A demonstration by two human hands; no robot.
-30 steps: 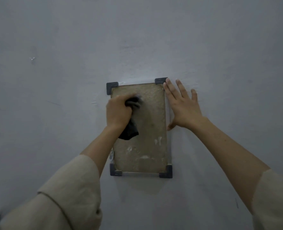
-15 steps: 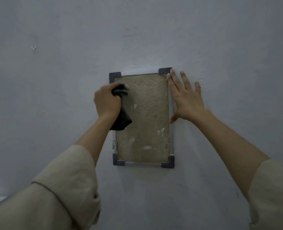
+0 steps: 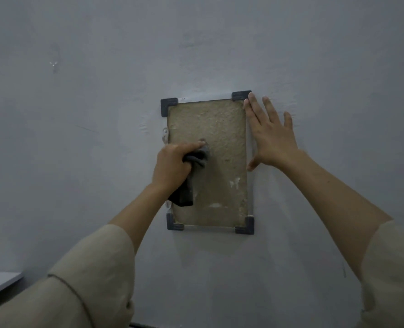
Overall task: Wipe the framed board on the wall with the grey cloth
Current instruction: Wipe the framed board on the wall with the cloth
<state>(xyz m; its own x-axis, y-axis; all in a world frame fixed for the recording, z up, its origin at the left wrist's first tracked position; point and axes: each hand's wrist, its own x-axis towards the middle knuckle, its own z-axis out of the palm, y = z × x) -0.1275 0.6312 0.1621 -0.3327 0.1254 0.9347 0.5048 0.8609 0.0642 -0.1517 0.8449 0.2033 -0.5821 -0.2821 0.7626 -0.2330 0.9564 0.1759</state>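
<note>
A brownish rough framed board (image 3: 220,143) with dark corner pieces hangs upright on the pale grey wall. My left hand (image 3: 172,166) is shut on the grey cloth (image 3: 191,176) and presses it against the board's left middle part; a dark tail of cloth hangs down below the fist. My right hand (image 3: 269,136) lies flat with fingers spread on the wall, its edge against the board's right side near the top corner.
A small metal bracket (image 3: 165,134) shows on the board's left edge. A tiny hook or mark (image 3: 54,65) sits on the wall at upper left. A white ledge corner (image 3: 0,282) juts in at lower left.
My left hand with the cloth went from the board's upper left area down to its left middle. The right hand stayed on the right edge.
</note>
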